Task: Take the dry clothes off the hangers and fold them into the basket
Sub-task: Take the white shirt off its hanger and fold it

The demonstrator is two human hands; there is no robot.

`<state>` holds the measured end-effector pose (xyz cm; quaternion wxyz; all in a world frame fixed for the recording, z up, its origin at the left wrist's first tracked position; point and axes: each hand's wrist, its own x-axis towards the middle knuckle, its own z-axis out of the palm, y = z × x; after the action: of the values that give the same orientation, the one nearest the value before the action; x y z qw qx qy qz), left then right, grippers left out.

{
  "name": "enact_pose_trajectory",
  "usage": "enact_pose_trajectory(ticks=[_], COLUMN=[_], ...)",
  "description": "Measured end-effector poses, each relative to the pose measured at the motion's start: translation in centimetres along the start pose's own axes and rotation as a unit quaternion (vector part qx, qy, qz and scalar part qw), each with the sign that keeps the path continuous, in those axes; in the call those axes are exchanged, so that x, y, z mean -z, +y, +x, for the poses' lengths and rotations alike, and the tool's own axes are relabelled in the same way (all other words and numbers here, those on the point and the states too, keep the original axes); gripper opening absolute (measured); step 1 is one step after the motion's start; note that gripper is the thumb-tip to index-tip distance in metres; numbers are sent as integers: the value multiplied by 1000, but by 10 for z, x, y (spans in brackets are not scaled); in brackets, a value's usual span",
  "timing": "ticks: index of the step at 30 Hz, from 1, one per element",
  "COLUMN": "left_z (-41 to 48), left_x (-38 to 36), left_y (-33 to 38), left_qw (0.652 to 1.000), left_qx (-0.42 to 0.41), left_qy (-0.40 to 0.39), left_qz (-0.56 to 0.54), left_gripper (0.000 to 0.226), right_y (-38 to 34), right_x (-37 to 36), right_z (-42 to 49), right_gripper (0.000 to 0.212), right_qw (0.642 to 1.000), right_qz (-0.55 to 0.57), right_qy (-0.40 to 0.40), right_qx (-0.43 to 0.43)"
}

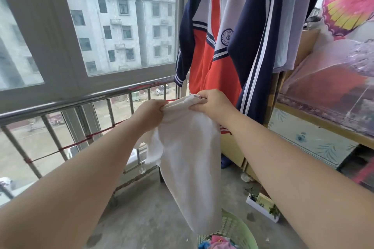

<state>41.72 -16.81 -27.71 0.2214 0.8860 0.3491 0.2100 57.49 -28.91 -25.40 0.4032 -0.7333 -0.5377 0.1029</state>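
Both hands up front: left hand (pixel 151 114) & right hand (pixel 212 103) each pinch the top edge of the white garment (pixel 188 153), hanging above the green basket (pixel 240 230) near bottom. Risk: loose hem drags on the floor w/ a sloppy fold

Centre frame: left hand (pixel 150 114) and right hand (pixel 214 103) gripping white garment (pixel 188 159) by its top edge; green basket (pixel 236 228) sitting bottom centre; jacket (pixel 222 32) hanging above.
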Motion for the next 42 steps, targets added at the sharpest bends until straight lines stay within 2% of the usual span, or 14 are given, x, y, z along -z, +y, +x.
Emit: enact_pose_trajectory(ticks=[5,8,10,12,14,17,20,22,27,30,33,35,38,42], left_z=[-5,1,6,9,10,12,12,12,13,19,33,34,27,12], left_x=[7,11,13,18,27,42,52,57,68,68,59,52,39,21], left_y=[10,19,24,29,32,35,42,45,48,39,13,2,-6,-10], left_qw=[982,987,992,992,984,967,945,920,869,914,983,990,993,966], left_qx=[-18,-34,-39,-39,-29,5,54,70,64,77,89,130,117,161], left_qy=[-17,-104,-107,-89,-88,-98,-120,-143,-170,-57,33,14,-31,-145], left_qz=[-186,-116,-56,-84,-153,-234,-300,-357,-461,-394,-160,-58,-15,-139], left_gripper=[26,16,28,41,42,30,50,56,30,32,53,78,60,49], right_y=[-3,-5,-6,-4,0,15,33,38,41,37,26,19,13,16], right_x=[14,17,18,19,22,23,12,4,-8,-1,15,20,18,15], right_z=[-3,-5,-7,-9,-12,-17,-26,-31,-33,-35,-37,-34,-28,-24], right_gripper=[28,27,25,29,50,63,82,78,52,36,25,34,45,61], right_qw=[998,997,994,983,958,935,929,927,946,925,863,840,840,838], right_qz=[36,52,94,174,274,345,303,287,201,258,402,452,473,483], right_qy=[-13,-10,9,46,64,-64,-188,-210,-189,-177,-184,-177,-126,-49], right_qx=[-44,-52,-49,-43,-44,-57,-98,-115,-170,-213,-245,-241,-235,-249])
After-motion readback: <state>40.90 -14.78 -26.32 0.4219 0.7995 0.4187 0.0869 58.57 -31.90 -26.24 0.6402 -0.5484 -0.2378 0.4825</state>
